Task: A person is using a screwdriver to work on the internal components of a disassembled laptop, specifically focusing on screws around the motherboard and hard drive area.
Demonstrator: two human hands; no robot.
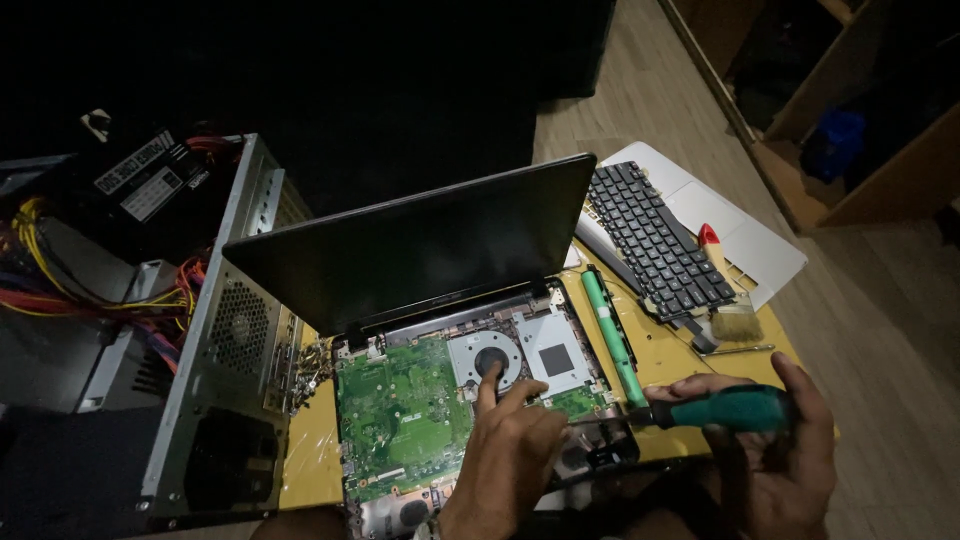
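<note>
Your right hand (pixel 775 455) is closed around the green-handled screwdriver (pixel 700 410), held level at the near right with its shaft pointing left into the opened black laptop (pixel 450 300), while your left hand (pixel 505 455) rests loosely open on the green circuit board (pixel 400 420), forefinger stretched to the round cooling fan (pixel 487 360). On the yellow counter (pixel 680 350), a long green battery stick (pixel 612 335) lies just right of the laptop, with a detached black keyboard (pixel 655 240) and a red-handled brush (pixel 725 290) farther right. Far left, a white rectangular label (pixel 135 165) sits on the black power unit in the open grey computer case (pixel 225 330).
</note>
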